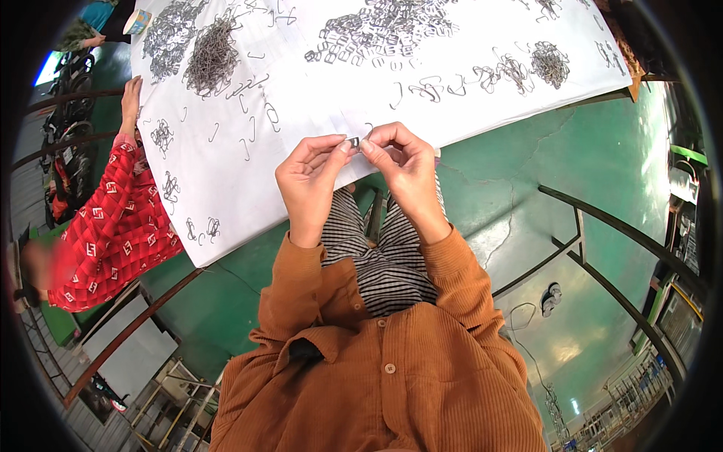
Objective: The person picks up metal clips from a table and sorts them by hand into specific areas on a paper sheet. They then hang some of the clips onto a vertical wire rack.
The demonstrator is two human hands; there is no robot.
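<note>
Over the near edge of the white-covered table, my two hands meet fingertip to fingertip. My left hand [312, 167] pinches a small dark metal buckle [354, 142] between thumb and forefinger. In my right hand [401, 160], thumb and forefinger close on a thin bent wire hook [370, 128], its curved end showing above the fingertips. The buckle and hook touch or nearly touch; the fingers hide exactly how they meet. Beyond my hands lies a broad pile of flat metal buckles [384, 34]. A dense heap of wire hooks [213, 59] sits to the left.
Loose hooks [248, 129] and small clusters of hooks [512, 71] are scattered on the white table [226, 188]. A person in a red patterned sleeve [113, 203] rests a hand on the left edge. A paper cup [137, 21] stands at the far left corner. Metal bars [602, 218] are at right.
</note>
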